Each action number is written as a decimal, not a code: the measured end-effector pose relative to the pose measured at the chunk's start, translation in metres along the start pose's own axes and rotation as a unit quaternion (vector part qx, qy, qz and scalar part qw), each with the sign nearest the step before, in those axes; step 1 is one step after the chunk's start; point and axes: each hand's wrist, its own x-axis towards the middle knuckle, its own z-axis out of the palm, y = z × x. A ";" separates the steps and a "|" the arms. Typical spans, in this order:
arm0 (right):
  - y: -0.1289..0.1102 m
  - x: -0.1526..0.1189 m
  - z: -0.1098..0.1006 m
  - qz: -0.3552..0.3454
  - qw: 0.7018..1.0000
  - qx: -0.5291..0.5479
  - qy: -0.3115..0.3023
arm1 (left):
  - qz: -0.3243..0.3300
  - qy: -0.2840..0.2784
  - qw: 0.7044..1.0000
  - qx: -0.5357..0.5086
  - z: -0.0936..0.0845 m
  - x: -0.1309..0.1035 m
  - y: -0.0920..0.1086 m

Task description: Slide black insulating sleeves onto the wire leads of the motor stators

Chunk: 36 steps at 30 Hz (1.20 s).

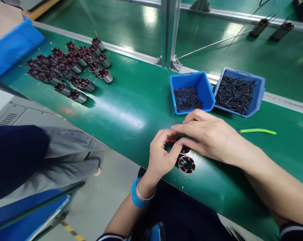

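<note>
My left hand (162, 154), with a blue wristband and a silver bangle at the wrist, is curled over the far side of a wound motor stator (185, 150). From the right, my right hand (209, 134) reaches across it, fingertips meeting those of my left hand. Both hands have closed, pinching fingers, but whatever is between them is hidden. My hands cover most of that stator. Just nearer to me stands a second stator (186, 164), upright, its copper windings showing in a metal ring and thin wire leads trailing toward the table edge.
Two blue bins (175, 95) (260, 90) hold short black tubes. Green-handled pliers (258, 131) lie right of my right hand. Several stators (78, 95) stand at the left by a blue tray (15, 47). Two more stators (259, 27) sit beyond the metal frame (170, 33). Another person's legs (71, 150) are at left.
</note>
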 end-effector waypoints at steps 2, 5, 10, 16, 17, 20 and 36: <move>-0.004 -0.007 -0.006 -0.003 0.999 -0.020 0.025 | 0.005 -0.010 0.999 0.048 -0.004 0.000 0.000; -0.015 -0.026 -0.007 -0.013 0.999 0.025 -0.036 | 0.012 -0.018 0.995 0.094 -0.015 -0.007 0.003; -0.034 -0.058 0.014 0.007 0.992 0.034 -0.118 | 0.013 -0.064 0.980 0.187 -0.030 -0.038 0.017; -0.046 -0.079 0.033 0.056 0.995 -0.069 -0.056 | -0.034 -0.112 0.985 0.130 -0.018 -0.043 0.016; -0.047 -0.080 0.036 0.075 0.993 -0.085 -0.045 | -0.040 -0.111 0.987 0.111 -0.016 -0.042 0.013; -0.050 -0.077 0.045 0.157 0.975 -0.158 0.015 | -0.060 -0.067 0.994 0.061 -0.018 -0.041 0.009; -0.040 -0.058 0.046 0.311 0.938 0.146 -0.041 | -0.038 -0.035 0.995 0.090 -0.013 -0.047 0.009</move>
